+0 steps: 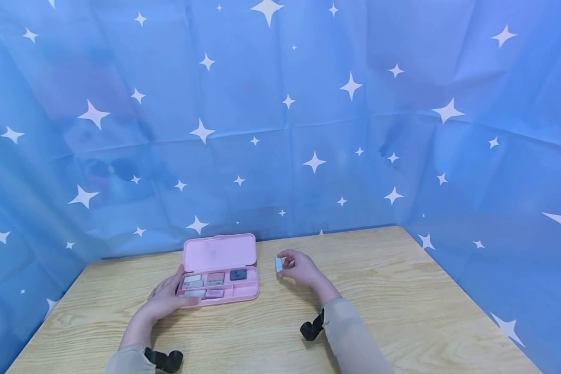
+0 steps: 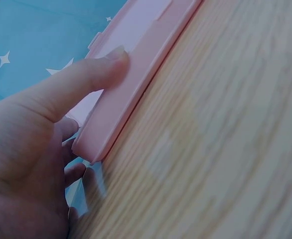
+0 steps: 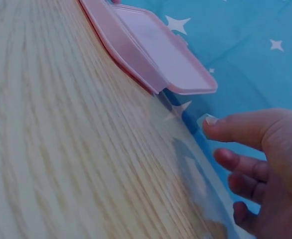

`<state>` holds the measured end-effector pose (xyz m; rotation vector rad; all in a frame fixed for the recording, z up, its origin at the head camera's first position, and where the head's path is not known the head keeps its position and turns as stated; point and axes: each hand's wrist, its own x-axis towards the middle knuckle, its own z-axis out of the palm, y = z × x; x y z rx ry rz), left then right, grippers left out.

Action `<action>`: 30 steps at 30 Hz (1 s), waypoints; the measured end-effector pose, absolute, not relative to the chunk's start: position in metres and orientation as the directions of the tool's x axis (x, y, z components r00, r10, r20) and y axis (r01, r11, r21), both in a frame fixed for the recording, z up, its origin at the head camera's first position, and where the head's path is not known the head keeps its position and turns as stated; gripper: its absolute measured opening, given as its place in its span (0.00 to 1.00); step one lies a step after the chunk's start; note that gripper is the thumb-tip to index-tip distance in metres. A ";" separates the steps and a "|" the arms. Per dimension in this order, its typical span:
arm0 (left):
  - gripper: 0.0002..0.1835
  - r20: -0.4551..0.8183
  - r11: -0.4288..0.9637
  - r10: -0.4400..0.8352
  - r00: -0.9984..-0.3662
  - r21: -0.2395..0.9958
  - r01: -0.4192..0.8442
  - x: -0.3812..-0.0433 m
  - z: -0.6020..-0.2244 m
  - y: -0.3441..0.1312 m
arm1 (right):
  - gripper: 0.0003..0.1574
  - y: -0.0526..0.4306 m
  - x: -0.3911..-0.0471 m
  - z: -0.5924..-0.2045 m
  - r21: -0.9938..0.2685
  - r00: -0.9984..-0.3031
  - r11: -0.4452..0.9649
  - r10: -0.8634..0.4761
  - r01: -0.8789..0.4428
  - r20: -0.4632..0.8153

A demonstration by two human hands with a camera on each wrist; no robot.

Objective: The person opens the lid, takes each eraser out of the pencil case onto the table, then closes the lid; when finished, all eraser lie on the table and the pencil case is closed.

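Observation:
An open pink pencil case (image 1: 220,253) lies on the table, lid raised at the back. My left hand (image 1: 165,297) grips its left end, with the thumb (image 2: 103,68) over the front wall and the other fingers round the side. In the case's compartments sit several small block erasers: a dark one (image 1: 238,275), a pink one (image 1: 215,278), a mauve one (image 1: 215,294) and whitish ones on the left. To the right of the case, my right hand (image 1: 303,268) pinches a pale blue eraser (image 1: 278,264) upright between thumb and fingers; the thumb mostly hides it in the right wrist view.
The wooden table (image 1: 271,332) reaches back to a blue curtain (image 1: 262,171) with white stars, which also runs down both sides. Black wrist cameras are strapped on the left sleeve (image 1: 130,360) and the right sleeve (image 1: 355,337).

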<state>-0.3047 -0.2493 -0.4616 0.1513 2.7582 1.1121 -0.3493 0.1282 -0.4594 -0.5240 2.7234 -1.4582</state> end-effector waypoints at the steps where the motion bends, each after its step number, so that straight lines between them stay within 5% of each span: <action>1: 0.64 -0.111 0.717 0.157 -0.981 0.696 0.036 -0.305 -0.462 -0.249 | 0.27 0.128 -0.349 -0.460 -0.808 -0.946 0.516 -0.290 -0.284 0.148; 30: 0.64 -0.109 0.712 0.156 -0.982 0.701 0.036 -0.304 -0.462 -0.250 | 0.27 0.124 -0.358 -0.475 -0.750 -0.941 0.581 -0.294 -0.315 0.167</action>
